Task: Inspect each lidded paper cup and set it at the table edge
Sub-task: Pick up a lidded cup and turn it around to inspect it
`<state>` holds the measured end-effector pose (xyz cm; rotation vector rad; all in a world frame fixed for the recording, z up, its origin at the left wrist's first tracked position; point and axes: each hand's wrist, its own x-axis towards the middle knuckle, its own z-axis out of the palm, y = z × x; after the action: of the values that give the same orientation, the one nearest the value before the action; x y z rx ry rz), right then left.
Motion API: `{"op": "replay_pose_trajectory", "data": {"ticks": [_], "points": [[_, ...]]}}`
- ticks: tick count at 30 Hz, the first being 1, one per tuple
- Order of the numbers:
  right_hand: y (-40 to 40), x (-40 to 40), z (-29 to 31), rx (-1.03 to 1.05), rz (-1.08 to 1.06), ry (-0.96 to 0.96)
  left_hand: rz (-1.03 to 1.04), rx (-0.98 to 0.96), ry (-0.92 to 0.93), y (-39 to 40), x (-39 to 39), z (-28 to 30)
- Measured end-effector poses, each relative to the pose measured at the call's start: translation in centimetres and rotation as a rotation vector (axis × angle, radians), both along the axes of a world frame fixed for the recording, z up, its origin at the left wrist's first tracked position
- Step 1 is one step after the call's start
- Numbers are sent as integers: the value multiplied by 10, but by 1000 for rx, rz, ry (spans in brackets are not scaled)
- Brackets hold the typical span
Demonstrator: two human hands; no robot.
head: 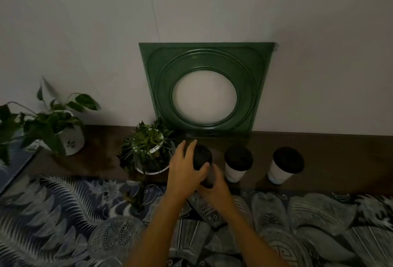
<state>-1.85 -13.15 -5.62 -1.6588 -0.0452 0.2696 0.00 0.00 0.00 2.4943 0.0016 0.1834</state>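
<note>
Blue-grey patterned cloth [63, 213] is covering the near part of the table, and a dark remote-like object [209, 213] is lying on it at about six o'clock from my hands, partly hidden by my forearms. Just beyond it I am holding a lidded paper cup [204, 165] with both hands: my left hand [185, 171] is wrapping over the dark lid from ten o'clock, fingers curled round its rim and thumb across the front, while my right hand [214, 184] is gripping the cup's lower body from five o'clock. The cup is tilting toward me over the strip of bare dark table [340, 156]; whether its base is touching the wood I cannot tell. At three o'clock from it, two more lidded cups are standing upright on that strip, one near [237, 164] and one farther right [285, 165]. At nine o'clock a small potted plant [148, 152] is sitting just beside my left hand, with a larger potted plant [59, 130] well off at ten o'clock. At twelve o'clock a green square frame [204, 88] with a round opening is leaning against the white wall [85, 33].
</note>
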Motion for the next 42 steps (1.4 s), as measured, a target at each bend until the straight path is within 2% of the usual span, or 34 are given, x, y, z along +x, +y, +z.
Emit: {"op": "replay_pose_trajectory", "data": {"ticks": [10,16,18,24,31,34,38,42], "points": [[27,39,-2,-15,-53,-98,-139,200,87,3,41,-29],[30,38,0,94,-68,53,-147,109,114,5,36,-27],[26,34,3,49,-59,60,-141,85,106,5,31,-21],[1,-6,25,-55,-29,-108,-99,-115,94,2,-6,16],[-24,-67,98,-270,56,-341,-77,-314,68,8,-76,79],[-34,-103,136,-486,131,-339,-140,-473,9,9,-112,108],[-37,-146,176,-457,193,-307,-218,-619,6,14,-151,139],[-46,-186,214,-471,170,-334,-264,-687,-64,6,-178,174]]}}
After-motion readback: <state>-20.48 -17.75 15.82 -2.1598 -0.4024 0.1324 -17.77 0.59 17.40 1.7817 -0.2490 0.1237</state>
